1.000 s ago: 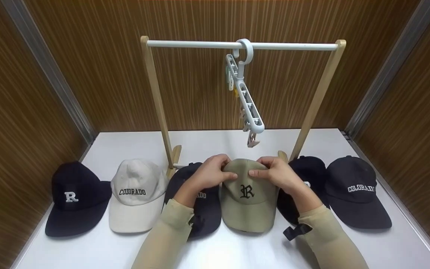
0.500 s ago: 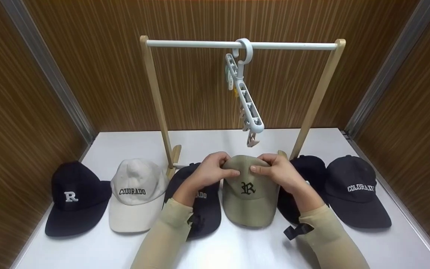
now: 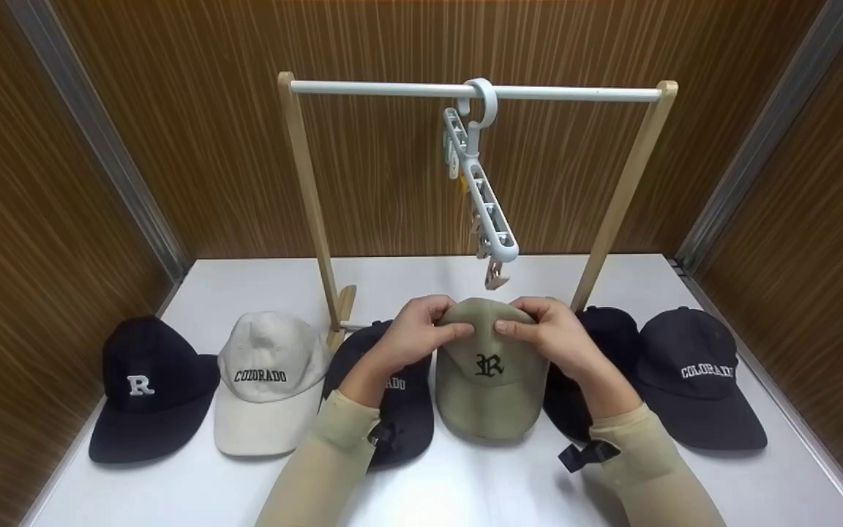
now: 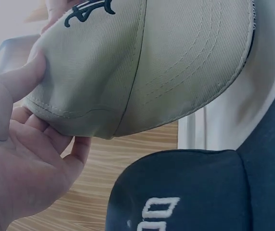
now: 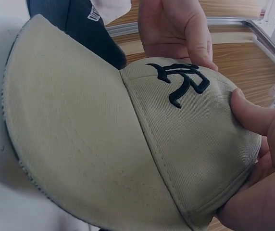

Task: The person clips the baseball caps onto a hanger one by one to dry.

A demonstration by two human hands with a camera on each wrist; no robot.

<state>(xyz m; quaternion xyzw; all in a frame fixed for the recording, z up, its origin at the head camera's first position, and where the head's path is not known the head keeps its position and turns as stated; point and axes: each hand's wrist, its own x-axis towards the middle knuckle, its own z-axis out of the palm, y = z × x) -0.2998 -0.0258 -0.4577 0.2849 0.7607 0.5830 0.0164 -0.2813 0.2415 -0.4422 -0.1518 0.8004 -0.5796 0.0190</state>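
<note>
An olive-green baseball cap (image 3: 489, 399) with a dark letter R is held between both hands at the middle of the row, its brim towards the person. My left hand (image 3: 418, 333) grips the left side of its crown, thumb on the front and fingers behind. On the opposite side my right hand (image 3: 557, 333) pinches the crown the same way. The left wrist view shows the left fingers curled under the edge of the cap (image 4: 89, 72). In the right wrist view the right thumb presses the crown near the letter (image 5: 185, 84). Fingertips behind the crown are hidden in the head view.
A light grey clip hanger (image 3: 491, 208) hangs from the white bar (image 3: 385, 89) of a wooden-legged rack, above the hands. Left stand a navy R cap (image 3: 147, 410), a cream cap (image 3: 264, 421) and a dark cap (image 3: 403, 432). Right are a black cap (image 3: 568, 402) and another dark cap (image 3: 692, 410).
Both hands have drawn the olive cap slightly up and away from the person; its brim has shifted back a little. The other caps and the hanger stay in place.
</note>
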